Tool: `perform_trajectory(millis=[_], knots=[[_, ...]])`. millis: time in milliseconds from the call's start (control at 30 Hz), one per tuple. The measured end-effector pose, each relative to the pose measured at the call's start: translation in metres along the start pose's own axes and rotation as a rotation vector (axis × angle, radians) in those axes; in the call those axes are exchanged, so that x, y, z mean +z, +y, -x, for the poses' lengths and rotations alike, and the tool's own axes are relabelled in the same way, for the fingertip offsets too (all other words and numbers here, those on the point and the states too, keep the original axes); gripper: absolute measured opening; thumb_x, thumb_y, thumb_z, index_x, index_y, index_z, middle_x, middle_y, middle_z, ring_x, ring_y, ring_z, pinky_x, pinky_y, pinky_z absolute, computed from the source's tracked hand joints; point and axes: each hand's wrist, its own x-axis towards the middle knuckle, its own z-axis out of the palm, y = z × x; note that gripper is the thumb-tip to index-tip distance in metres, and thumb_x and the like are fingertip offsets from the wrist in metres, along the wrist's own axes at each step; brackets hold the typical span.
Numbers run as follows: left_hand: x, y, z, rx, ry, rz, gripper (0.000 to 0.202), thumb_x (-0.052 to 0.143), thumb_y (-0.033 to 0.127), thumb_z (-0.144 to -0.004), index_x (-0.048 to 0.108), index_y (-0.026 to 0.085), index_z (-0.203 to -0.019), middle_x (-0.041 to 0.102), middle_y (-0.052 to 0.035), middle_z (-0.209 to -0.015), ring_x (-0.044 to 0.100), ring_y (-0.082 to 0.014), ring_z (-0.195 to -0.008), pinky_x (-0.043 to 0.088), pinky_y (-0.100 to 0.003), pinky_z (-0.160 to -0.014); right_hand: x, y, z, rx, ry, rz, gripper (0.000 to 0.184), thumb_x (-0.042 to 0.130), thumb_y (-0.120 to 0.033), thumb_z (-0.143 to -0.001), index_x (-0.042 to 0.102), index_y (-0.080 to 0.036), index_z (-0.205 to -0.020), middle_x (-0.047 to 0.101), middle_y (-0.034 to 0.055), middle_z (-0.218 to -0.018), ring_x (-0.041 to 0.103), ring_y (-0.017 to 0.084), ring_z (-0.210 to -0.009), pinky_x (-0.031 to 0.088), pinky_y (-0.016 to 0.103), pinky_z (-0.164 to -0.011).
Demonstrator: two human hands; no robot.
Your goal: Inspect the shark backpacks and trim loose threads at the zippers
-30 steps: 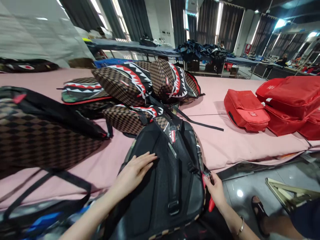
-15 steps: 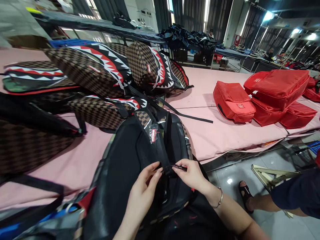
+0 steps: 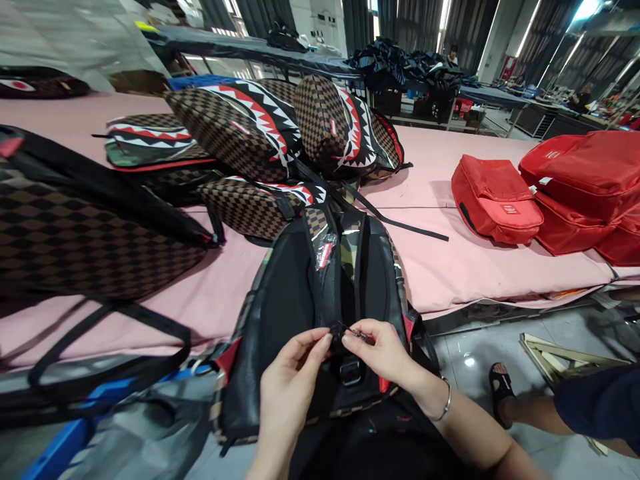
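Note:
A backpack with a black padded back panel [image 3: 285, 293] lies in front of me, its shoulder straps facing up. My left hand [image 3: 293, 377] pinches the end of a black shoulder strap [image 3: 329, 300] between thumb and fingertips. Close beside it, my right hand [image 3: 383, 350] is closed around a small, slim dark tool [image 3: 365, 338], whose tip is at the strap end; its exact kind is unclear. A red-and-white label in clear plastic [image 3: 325, 255] hangs on the strap. Below my fingers sits a black buckle [image 3: 351, 372].
Checkered backpacks with shark-mouth prints [image 3: 235, 127] are heaped beyond on the pink-covered table [image 3: 400, 260]. A larger checkered bag [image 3: 100, 227] lies left. Red bags [image 3: 495, 200] are stacked right. Another person's leg [image 3: 535, 407] stands near a folded metal frame [image 3: 565, 360].
My view has turned left, so everything appears shifted right. Both hands stay together at the strap end, which is now lifted, and the buckle below shows more clearly.

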Motion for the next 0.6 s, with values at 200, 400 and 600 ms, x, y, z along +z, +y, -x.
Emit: perform_trajectory(millis=[200,400,600], knots=[[-0.012,-0.001,-0.007,0.107,0.097,-0.212,0.034,0.057,0.053,-0.068,0.06,0.02,-0.075,0.062,-0.0001,-0.064,0.057,-0.0159,-0.059,0.046,-0.027,-0.062,-0.018,-0.024,0.001,-0.074,-0.021,0.294,0.024,0.054,-0.034,-0.084,0.057,-0.019,-0.102,0.06,-0.0021,-0.078,0.054,0.01,-0.067,0.042,0.021,-0.064],[-0.01,-0.006,0.001,0.234,0.226,-0.469,0.026,0.05,0.047,-0.076,0.061,0.024,-0.08,0.064,0.0011,-0.065,0.059,-0.0169,-0.059,0.043,-0.026,-0.059,-0.037,-0.043,-0.015,-0.324,-0.139,0.666,0.02,0.054,-0.036,-0.086,0.059,-0.02,-0.097,0.065,0.0002,-0.088,0.059,0.012,-0.076,0.039,0.021,-0.065],[-0.008,-0.005,0.003,0.283,0.232,-0.503,0.021,0.048,0.042,-0.079,0.06,0.025,-0.083,0.069,0.0,-0.077,0.063,-0.0184,-0.065,0.046,-0.027,-0.063,-0.04,-0.067,-0.031,-0.494,-0.347,0.93,0.014,0.056,-0.032,-0.086,0.059,-0.019,-0.085,0.063,-0.0007,-0.074,0.058,0.012,-0.065,0.03,0.022,-0.056]])
